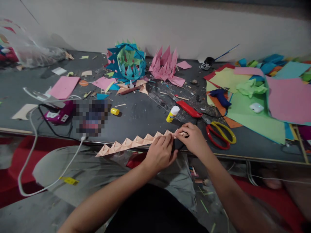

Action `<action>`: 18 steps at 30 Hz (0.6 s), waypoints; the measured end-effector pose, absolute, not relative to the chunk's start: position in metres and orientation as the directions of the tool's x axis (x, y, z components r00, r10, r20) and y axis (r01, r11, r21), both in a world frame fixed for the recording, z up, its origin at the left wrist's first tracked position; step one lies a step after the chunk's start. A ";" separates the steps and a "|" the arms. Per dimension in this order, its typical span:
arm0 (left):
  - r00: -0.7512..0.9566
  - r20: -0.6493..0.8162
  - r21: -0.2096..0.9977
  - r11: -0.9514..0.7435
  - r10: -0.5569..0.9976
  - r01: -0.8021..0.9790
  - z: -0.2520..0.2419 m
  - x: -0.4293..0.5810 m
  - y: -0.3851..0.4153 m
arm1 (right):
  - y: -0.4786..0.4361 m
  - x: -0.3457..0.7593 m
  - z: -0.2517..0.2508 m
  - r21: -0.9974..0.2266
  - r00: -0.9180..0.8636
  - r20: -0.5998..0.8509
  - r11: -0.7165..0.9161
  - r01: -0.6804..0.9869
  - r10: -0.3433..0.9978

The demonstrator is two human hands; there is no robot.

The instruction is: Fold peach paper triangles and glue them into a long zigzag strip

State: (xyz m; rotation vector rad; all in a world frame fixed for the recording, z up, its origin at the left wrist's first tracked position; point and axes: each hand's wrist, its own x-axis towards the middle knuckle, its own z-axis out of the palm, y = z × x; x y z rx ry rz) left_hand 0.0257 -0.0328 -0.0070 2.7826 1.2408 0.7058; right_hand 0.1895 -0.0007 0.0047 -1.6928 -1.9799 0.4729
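A long peach strip of folded paper (130, 142), with a row of raised triangular points, runs along the table's front edge. My left hand (160, 152) is closed on the strip near its right part, fingers laid over the paper. Close beside it, my right hand (190, 136) pinches the strip's right end between thumb and fingers. The strip's left end sticks out past the edge. Just beyond my hands stands an upright glue stick (173, 114) with a white top and yellow body. Its yellow cap (115, 111) lies further left.
Red-handled cutter (188, 108), scissors (221, 134) and a blue glue gun (221, 97) lie to the right, near stacked coloured paper (257, 113). Blue and pink folded paper rings (128, 63) stand at the back. A purple power strip (59, 115) with cables is left, beside a blurred phone-like object (93, 116).
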 end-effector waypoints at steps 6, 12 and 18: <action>0.585 0.387 0.138 -0.672 0.712 0.727 -0.007 0.029 -0.032 | 0.005 0.198 0.005 -0.587 -0.166 0.143 0.219 0.780 0.976; 0.563 0.423 0.117 -0.659 0.710 0.743 -0.014 0.029 -0.035 | -0.024 0.191 -0.004 -0.203 -0.321 0.388 0.420 0.884 0.864; 0.586 0.385 0.147 -0.674 0.713 0.724 -0.020 0.024 -0.038 | -0.048 0.190 -0.010 -0.101 -0.387 0.283 0.428 0.898 0.878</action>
